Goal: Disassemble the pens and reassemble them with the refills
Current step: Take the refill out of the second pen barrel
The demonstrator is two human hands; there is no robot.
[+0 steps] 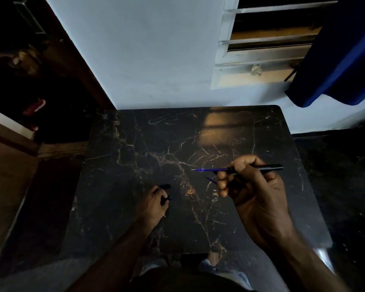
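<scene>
My right hand [251,190] is raised over the right part of the dark marble table [135,144] and grips a black pen barrel [268,167] held level. A blue refill [209,170] sticks out of the barrel's left end, tip pointing left. A second blue refill tip [211,180] pokes out below my right fingers. My left hand [155,202] rests low on the table, left of centre, with fingers curled around small black pen pieces [164,187]; their exact shape is too dark to tell.
The table stands against a pale wall [145,60]. A louvred window [261,49] and a blue curtain [335,60] are at the upper right. A dark wooden door frame [72,60] runs along the left. My knees show below the table's near edge.
</scene>
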